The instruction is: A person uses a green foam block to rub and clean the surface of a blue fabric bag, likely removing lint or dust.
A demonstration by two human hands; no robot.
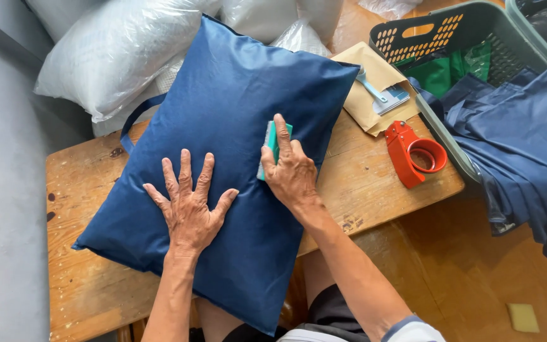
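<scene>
The left hand lies spread flat on the navy pillow. The right hand pinches a green rectangular block against it.

The navy cushion covers most of the table, leaving bare wood only along the near left edge and in a strip on the right. The left hand lies flat on the cushion; the right hand presses a small green block just beside it, with a narrow gap between them. To the right, a red tape dispenser and a brown envelope crowd the strip, and the grey basket walls off that side. Plastic-wrapped pillows close the far edge.
</scene>
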